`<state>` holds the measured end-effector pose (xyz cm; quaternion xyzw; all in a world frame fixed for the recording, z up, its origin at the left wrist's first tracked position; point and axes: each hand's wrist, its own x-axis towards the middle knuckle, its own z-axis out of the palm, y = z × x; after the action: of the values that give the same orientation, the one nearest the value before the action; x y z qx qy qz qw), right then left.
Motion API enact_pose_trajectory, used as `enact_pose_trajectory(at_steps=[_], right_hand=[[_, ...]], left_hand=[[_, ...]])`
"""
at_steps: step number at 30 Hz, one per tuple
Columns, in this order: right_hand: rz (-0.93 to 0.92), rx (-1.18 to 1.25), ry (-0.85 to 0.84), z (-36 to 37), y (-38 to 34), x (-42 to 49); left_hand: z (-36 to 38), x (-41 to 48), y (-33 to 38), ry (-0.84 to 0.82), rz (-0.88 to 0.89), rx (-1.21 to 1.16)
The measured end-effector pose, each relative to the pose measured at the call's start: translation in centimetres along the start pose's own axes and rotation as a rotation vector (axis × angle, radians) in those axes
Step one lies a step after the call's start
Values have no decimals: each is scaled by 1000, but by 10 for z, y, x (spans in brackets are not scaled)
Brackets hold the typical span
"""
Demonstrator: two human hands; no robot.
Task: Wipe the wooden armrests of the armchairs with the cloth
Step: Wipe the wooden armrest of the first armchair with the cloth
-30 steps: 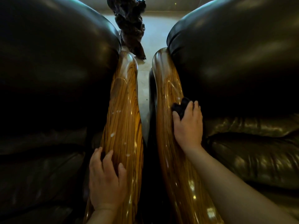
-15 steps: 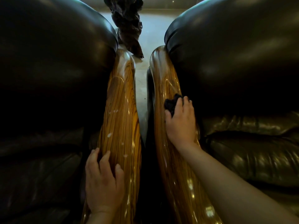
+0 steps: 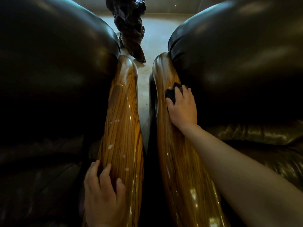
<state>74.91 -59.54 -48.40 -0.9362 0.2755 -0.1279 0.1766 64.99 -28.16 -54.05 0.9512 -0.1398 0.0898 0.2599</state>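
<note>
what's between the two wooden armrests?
Head view: only a narrow strip of pale floor separates the left armrest from the right armrest; nearer the camera it is too dark to tell.

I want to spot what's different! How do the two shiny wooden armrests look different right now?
The left striped wooden armrest has pale specks; the right striped wooden armrest shows none. The right hand presses a dark cloth on the right one; the left hand rests bare on the left. Both are glossy.
</note>
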Motion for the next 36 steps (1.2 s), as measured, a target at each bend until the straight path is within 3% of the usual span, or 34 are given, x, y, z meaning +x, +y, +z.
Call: enact_pose_trajectory(at_steps=[6,14,18,23,28,31,33,36], right_hand=[[-343,-19,-100,-13,29,-84],[-57,-50,-51,3,-3,35],[-257,-8,-61,1,-5,0],[-581,30,-176,-18,44,-93],[-131,38,-98,-16,14,-22],[-120,28,-31,-18,-11,6],[-137,290,6,-29,-6,8],[-1,658,-67,-46,11,6]], left_hand=[[-6,-1,11,-27,-17,-7],[-3,0,8,-26,-44,-23],[-4,-2,6,-40,-45,-8],[-4,-4,4,-65,-43,-12],[-2,-1,1,-34,-52,-43],[-2,-2,4,-15,-69,-48],[-3,-1,4,-17,-54,-43],[-4,0,4,-44,-60,-29]])
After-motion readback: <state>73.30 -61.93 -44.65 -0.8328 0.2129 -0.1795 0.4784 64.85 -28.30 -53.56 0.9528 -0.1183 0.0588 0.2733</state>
